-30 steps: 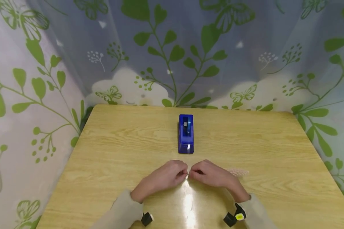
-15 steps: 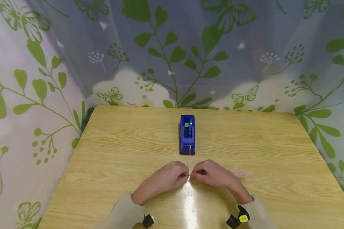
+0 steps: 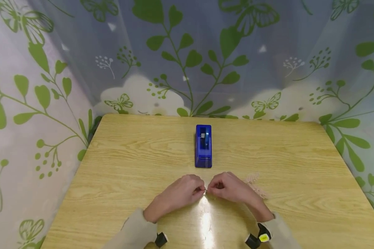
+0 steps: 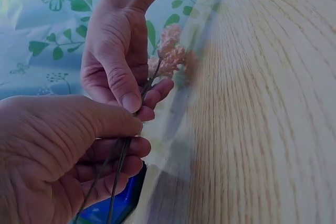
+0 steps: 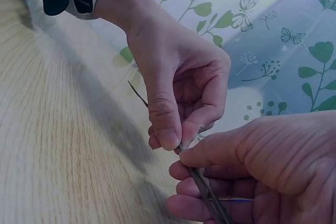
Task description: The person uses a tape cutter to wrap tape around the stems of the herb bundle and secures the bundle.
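Note:
Pink dried-looking flower sprigs [image 3: 257, 188] stick out behind my right hand [image 3: 229, 187] in the head view. In the left wrist view their fluffy pink heads [image 4: 170, 53] top thin dark stems [image 4: 119, 167]. My right hand pinches these stems between thumb and fingers, below the flower heads. My left hand [image 3: 182, 191] pinches them further down, its fingertips close to the right hand's. The stem ends run past the left hand, and a thin tip [image 5: 137, 93] shows beyond it in the right wrist view. Whether tape is on the stems cannot be made out.
A blue tape dispenser [image 3: 203, 154] stands on the wooden table [image 3: 137, 148] just beyond both hands. A curtain with green leaves and butterflies [image 3: 193, 58] hangs behind the table and along its sides. Black wrist cameras [image 3: 161, 239] sit at the cuffs.
The flower heads behind the right hand have turned and spread, from one sprig pointing right to two fanned apart. Right fingers have shifted slightly; the left hand has barely moved.

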Motion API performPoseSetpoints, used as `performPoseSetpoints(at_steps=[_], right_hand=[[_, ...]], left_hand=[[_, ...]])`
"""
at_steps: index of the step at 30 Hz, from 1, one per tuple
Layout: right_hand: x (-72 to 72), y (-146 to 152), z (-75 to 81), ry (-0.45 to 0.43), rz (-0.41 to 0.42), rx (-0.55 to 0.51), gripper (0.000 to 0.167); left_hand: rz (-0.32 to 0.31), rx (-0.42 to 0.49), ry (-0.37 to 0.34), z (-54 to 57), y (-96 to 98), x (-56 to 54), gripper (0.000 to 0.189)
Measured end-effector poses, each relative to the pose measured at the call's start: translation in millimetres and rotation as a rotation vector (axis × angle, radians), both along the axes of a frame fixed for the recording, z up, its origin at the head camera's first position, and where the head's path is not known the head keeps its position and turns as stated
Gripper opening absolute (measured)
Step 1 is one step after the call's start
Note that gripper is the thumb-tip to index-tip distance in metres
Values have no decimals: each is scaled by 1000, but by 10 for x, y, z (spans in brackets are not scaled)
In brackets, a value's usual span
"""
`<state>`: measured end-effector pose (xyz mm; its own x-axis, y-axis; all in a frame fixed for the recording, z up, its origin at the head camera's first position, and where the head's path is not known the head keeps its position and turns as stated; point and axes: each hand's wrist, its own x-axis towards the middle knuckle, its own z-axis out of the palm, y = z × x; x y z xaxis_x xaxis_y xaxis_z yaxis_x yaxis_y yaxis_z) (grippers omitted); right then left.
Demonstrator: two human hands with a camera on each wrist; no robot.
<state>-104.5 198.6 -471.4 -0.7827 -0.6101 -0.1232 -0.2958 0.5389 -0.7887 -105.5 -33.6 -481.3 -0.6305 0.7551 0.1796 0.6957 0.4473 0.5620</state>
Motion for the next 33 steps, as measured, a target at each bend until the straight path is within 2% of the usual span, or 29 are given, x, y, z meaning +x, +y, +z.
performPoseSetpoints(at_steps=[4, 7, 12, 16, 20, 25, 28, 33], right_hand=[[10, -18, 24, 51, 5, -10, 10], [25, -43, 38, 142, 23, 10, 10], [43, -70, 44, 295, 28, 98, 9], [39, -86, 27, 325, 28, 131, 9], [31, -89, 13, 322, 14, 135, 7], [16, -69, 5, 291, 3, 104, 4], [-1, -47, -6, 237, 27, 82, 6], [-25, -9, -23, 184, 99, 92, 20]], left_hand=[[19, 39, -110, -13, -4, -23, 9], [38, 64, -182, -41, -12, -43, 12], [46, 110, -262, -76, -25, -73, 12], [55, 127, -295, -92, -38, -95, 11], [62, 124, -279, -101, -36, -107, 9], [69, 137, -218, -118, -21, -105, 8], [74, 141, -185, -113, -15, -94, 8], [71, 145, -145, -108, -11, -83, 8]])
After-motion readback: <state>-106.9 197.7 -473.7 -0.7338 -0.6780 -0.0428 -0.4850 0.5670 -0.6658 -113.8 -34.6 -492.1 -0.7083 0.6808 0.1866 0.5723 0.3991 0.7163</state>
